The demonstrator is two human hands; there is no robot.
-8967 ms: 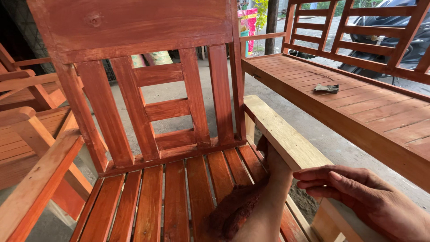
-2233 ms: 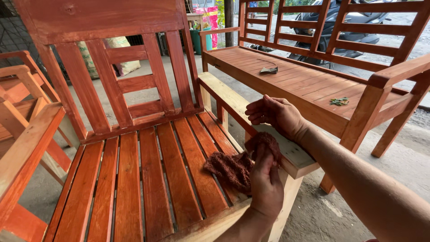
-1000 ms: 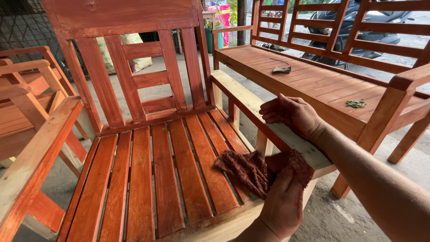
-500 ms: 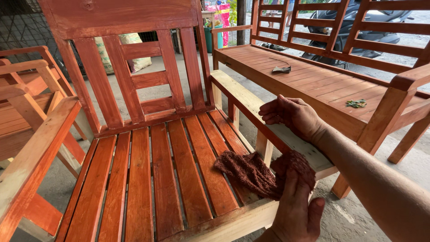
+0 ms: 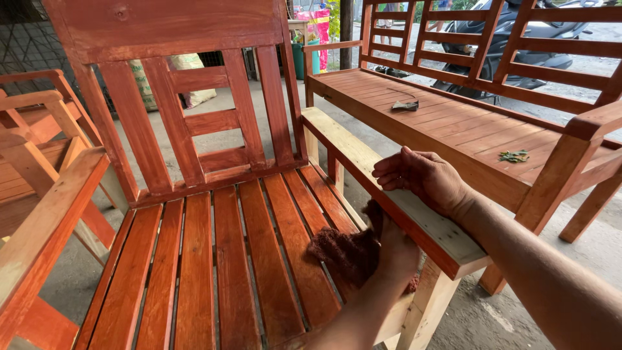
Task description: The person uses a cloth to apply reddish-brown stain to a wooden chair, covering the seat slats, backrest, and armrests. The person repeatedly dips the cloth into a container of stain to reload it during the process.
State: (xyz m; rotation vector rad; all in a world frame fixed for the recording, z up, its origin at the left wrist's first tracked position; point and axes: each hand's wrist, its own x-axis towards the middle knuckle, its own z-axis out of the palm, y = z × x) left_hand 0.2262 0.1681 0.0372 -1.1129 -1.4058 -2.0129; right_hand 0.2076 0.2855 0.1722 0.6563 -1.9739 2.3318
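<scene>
A red-brown stained slatted chair (image 5: pixel 214 214) fills the view in front of you, with a long bench (image 5: pixel 466 123) of the same colour just beyond its bare, pale wooden armrest (image 5: pixel 363 162), and another stained frame (image 5: pixel 39 188) at your left. Your right hand (image 5: pixel 424 180) lies on top of that armrest, fingers (image 5: pixel 392 175) curled loosely over its inner edge and gripping nothing else. Your left hand (image 5: pixel 395 249), just below the armrest, has its fingers closed on a dark brown rag (image 5: pixel 343 253), which is pressed against the armrest's stained inner side and hangs just over the seat slats.
</scene>
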